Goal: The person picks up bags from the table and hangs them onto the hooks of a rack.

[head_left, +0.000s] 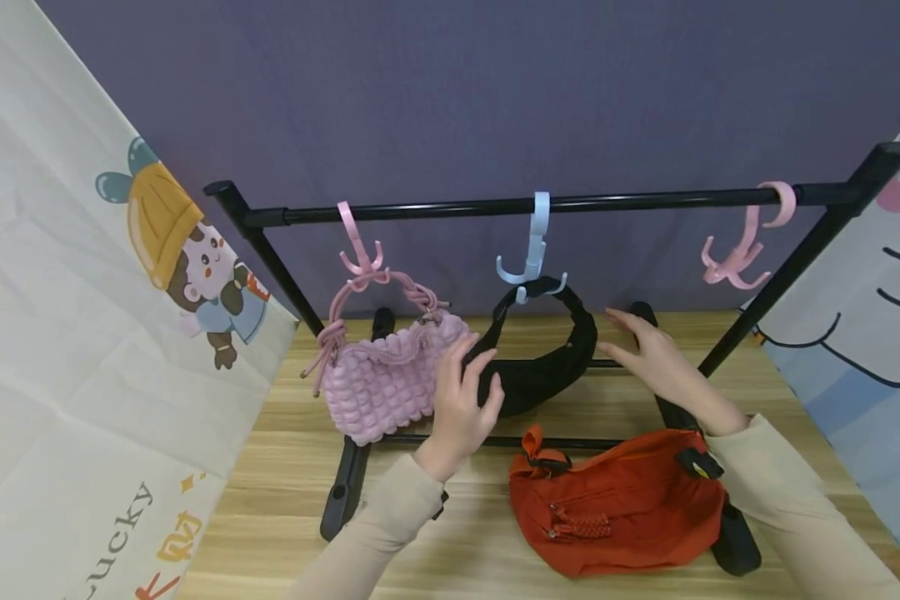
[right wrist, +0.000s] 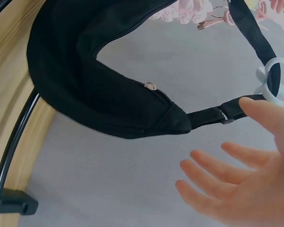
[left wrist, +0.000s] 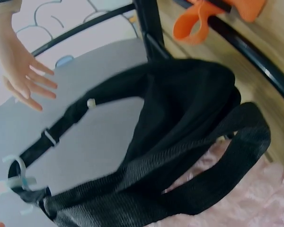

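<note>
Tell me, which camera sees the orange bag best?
The head view. It shows nearly the whole orange bag, even the zipper pulls on its front. The left wrist view catches only a bit at the top edge, with an orange loop. The right wrist view shows none of it.

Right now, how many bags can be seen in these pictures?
3: a pink bag hangs from the left hook, a black bag from the middle hook, and an orange bag lies below, toward the right.
</note>
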Available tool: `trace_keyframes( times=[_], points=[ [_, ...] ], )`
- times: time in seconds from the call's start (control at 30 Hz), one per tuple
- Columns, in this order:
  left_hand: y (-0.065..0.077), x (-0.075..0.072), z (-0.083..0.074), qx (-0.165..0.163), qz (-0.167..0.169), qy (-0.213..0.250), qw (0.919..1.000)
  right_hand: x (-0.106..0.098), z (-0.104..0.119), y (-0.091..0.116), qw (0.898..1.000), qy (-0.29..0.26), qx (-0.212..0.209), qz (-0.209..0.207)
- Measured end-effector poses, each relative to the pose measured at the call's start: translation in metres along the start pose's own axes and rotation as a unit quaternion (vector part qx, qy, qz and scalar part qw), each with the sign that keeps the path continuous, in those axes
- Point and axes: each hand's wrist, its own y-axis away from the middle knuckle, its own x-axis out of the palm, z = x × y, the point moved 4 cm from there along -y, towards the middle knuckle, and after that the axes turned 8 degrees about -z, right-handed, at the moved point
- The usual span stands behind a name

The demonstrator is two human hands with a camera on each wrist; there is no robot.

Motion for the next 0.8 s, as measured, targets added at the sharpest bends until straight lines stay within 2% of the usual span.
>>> trace_keyframes(
  times=[0.2,0.4,0.6,0.8],
  points=[
    [0.013,0.008,-0.021,0.059,0.027,0.026,0.9975,-0.002,-0.006,0.010,0.999,0.032,-0.009,0.026],
    [0.031,0.021,-0.036,0.070,0.078,0.036,0.9939,0.001,-0.018,0.021,0.997,0.057,-0.011,0.055],
    [0.049,0.037,-0.044,0.037,0.157,0.039,0.9861,0.003,-0.028,0.028,0.995,0.062,-0.015,0.072],
    [0.064,0.052,-0.048,-0.023,0.260,0.039,0.9645,0.008,-0.042,0.033,0.994,0.068,-0.022,0.086]
  ],
)
